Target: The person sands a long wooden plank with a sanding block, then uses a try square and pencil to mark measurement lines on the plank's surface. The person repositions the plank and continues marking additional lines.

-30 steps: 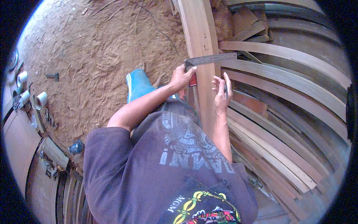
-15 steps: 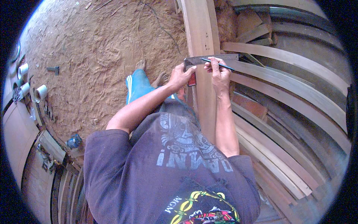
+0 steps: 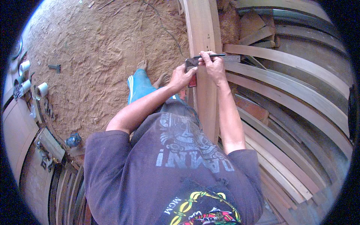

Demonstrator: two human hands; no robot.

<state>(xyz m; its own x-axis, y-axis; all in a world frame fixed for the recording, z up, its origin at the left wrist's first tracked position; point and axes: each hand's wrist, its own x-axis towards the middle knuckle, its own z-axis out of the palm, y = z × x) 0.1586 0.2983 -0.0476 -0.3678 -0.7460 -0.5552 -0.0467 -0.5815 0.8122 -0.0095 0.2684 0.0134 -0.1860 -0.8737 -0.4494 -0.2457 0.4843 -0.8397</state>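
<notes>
A long wooden beam [image 3: 207, 101] runs away from me, slightly right of the middle. Across it lies a try square [image 3: 232, 59] with a metal blade and a red-marked stock against the beam's left side. My left hand [image 3: 182, 77] grips the square at its corner, thumb on top. Over the blade, my right hand [image 3: 213, 66] pinches a dark pencil [image 3: 216, 55], held nearly level along the square. The pencil's tip is near the left end of the blade. Part of the blade is hidden under my right hand.
Several long boards [image 3: 292, 82] lie fanned out on the right. Sawdust covers the ground [image 3: 93, 48] at left, where a small dark tool [image 3: 54, 68] lies. White cups [image 3: 41, 91] and a blue power tool [image 3: 73, 140] sit at the far left.
My right hand has moved left along the square, carrying the pencil, which now lies flatter. My left hand holds the square in the same place.
</notes>
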